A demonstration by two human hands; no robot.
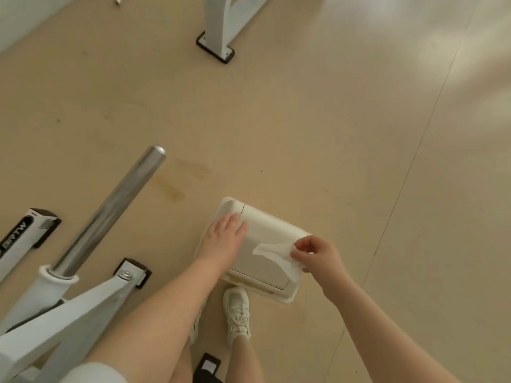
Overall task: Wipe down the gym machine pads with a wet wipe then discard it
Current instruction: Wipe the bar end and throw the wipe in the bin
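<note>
A cream lidded waste bin [272,226] stands on the floor just ahead of my feet. My left hand [225,234] lies flat on the left part of its lid, fingers straight. My right hand [318,254] hovers over the bin's right side and pinches a white wet wipe [279,254] between thumb and fingers. The wipe hangs crumpled across the lid. No machine pad is in view.
A white gym machine frame [69,308] with a chrome bar [116,211] rises at the lower left, its black feet on the floor. Another white machine leg [221,29] stands at the top centre. My white shoe [236,313] touches the bin's near edge.
</note>
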